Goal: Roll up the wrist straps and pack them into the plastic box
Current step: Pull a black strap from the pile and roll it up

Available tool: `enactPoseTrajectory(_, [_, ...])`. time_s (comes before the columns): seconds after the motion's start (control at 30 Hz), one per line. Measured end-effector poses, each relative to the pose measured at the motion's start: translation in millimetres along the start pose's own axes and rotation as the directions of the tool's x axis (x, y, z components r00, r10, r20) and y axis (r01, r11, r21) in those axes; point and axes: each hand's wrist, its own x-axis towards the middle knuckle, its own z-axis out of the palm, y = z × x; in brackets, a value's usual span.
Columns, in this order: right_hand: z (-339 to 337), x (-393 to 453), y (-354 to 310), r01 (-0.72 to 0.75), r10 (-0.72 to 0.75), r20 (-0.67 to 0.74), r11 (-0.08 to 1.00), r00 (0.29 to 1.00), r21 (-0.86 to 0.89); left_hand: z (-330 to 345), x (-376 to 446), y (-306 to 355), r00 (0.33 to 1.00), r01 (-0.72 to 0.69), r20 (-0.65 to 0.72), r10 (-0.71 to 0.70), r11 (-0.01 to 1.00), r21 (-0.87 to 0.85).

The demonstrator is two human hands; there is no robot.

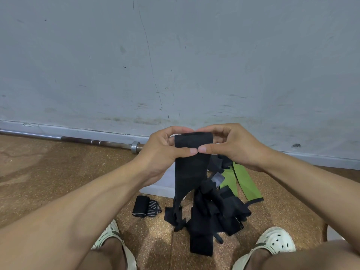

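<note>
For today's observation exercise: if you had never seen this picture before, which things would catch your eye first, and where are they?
First, the two hands, left hand and right hand, meeting at centre and pinching the top of a black strap that hangs to the floor. Below lies a heap of black straps, with green straps to its right. A rolled strap lies at the left, and a steel barbell runs along the wall.

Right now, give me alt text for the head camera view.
Both hands, left hand and right hand, pinch the top of a black wrist strap hanging over a strap pile on the floor; a rolled strap lies nearby.
</note>
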Motion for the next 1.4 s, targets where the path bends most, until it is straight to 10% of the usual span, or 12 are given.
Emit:
enactPoseTrajectory(0.7, [19.0, 1.9, 10.1, 0.281, -0.311, -0.305, 0.950, 0.900, -0.140, 3.3, -3.4, 8.4, 0.991, 0.109, 0.057, -0.117, 0.986, 0.128])
enactPoseTrajectory(1.23, [6.5, 4.3, 10.5, 0.017, -0.021, 0.024, 0.989, 0.999, 0.146, -7.1, -1.7, 3.2, 0.999, -0.012, 0.043, 0.007, 0.994, 0.109])
enactPoseTrajectory(1.4, [10.1, 4.7, 12.9, 0.077, -0.070, -0.064, 0.991, 0.995, 0.114, -6.5, -0.5, 1.1, 0.999, -0.037, 0.004, 0.037, 0.991, 0.128])
